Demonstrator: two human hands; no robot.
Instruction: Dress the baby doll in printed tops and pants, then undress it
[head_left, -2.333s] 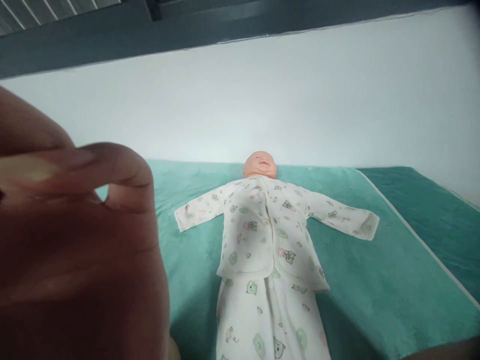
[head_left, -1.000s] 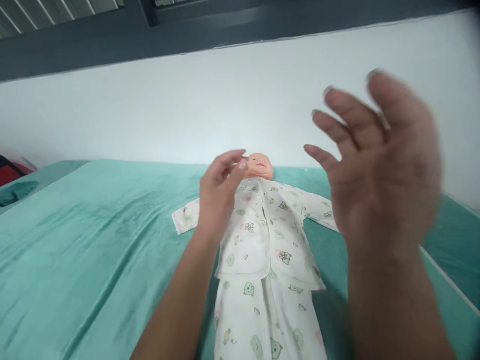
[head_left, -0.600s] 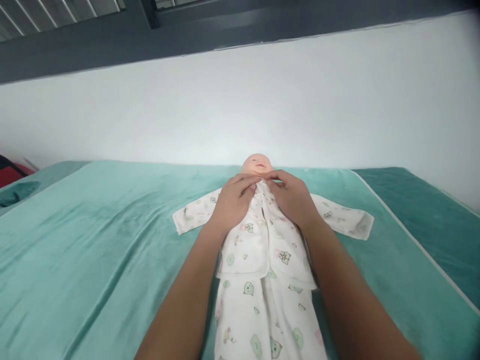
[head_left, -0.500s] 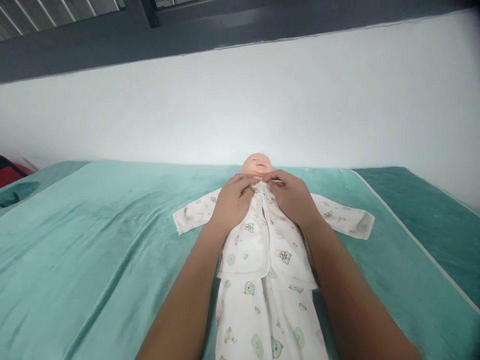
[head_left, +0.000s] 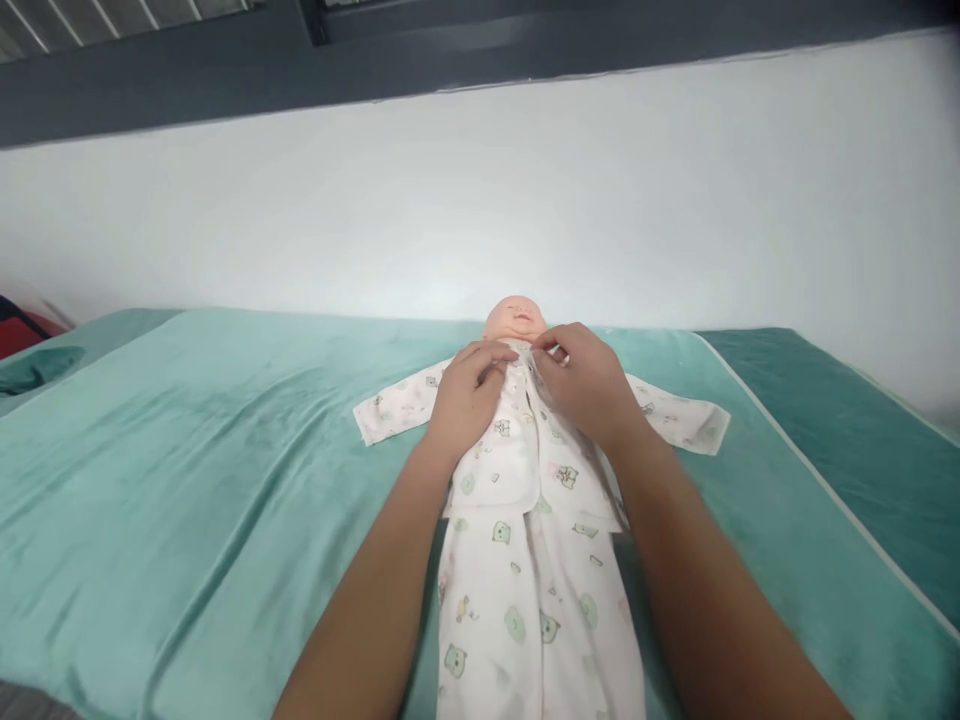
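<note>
Up at the neckline of the baby doll [head_left: 515,318], both hands are at work. Left hand [head_left: 469,395] rests on the near panel of the printed jacket [head_left: 517,450], fingers curled and pressing the cloth edge; right hand [head_left: 589,380] pinches the opposite edge between thumb and forefinger, right under the chin. Whether a snap or a tie sits between those fingertips, I can't quite make out.

To do this well: keep both edges taut and level, work close to the fastening, and don't drag the collar against the doll's neck.

The doll lies flat on its back, mid-mat, sleeves spread wide, matching printed trousers [head_left: 529,620] running toward the camera. Beneath it, a teal changing mat [head_left: 225,480] with soft ripples; a darker green cover [head_left: 847,430] lies to the right, a white wall [head_left: 480,200] behind, something red and dark [head_left: 22,340] at far left. Both forearms crowd the lower jacket, hiding its hem corners.
</note>
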